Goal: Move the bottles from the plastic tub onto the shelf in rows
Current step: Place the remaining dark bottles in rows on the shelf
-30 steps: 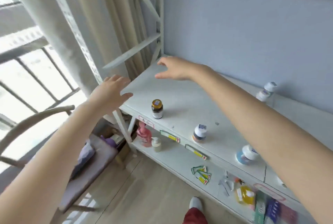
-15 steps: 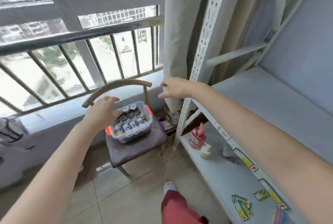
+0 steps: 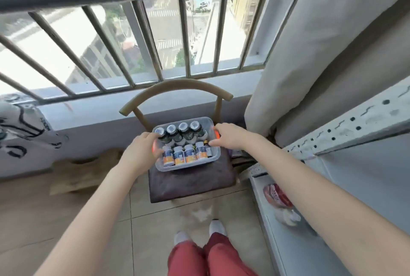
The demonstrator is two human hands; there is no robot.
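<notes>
My left hand point(image 3: 143, 151) lies against the left end of the clear plastic tub point(image 3: 188, 164), fingers curled over its rim by the orange handle; whether they truly clamp the rim I cannot tell, the picture being a little blurred; my right hand point(image 3: 228, 138) sits at the right end of the same tub, fingers bent down over the rim there, touching it. The tub stands on the dark brown cushioned seat point(image 3: 190, 183) of a wooden chair with a curved back rail point(image 3: 175, 89), below the barred window point(image 3: 142, 38). Inside the tub the bottles stand upright in two rows: four dark bottles with silvery round caps point(image 3: 183, 127) along the far side, and white bottles with blue and orange labels point(image 3: 190, 156) along the near side, with a small dark brown bottle point(image 3: 208, 149) at the right end of that row. The white metal shelf point(image 3: 346, 133) is to my right, just beside the chair; a pale curtain point(image 3: 310, 54) hangs behind it.
</notes>
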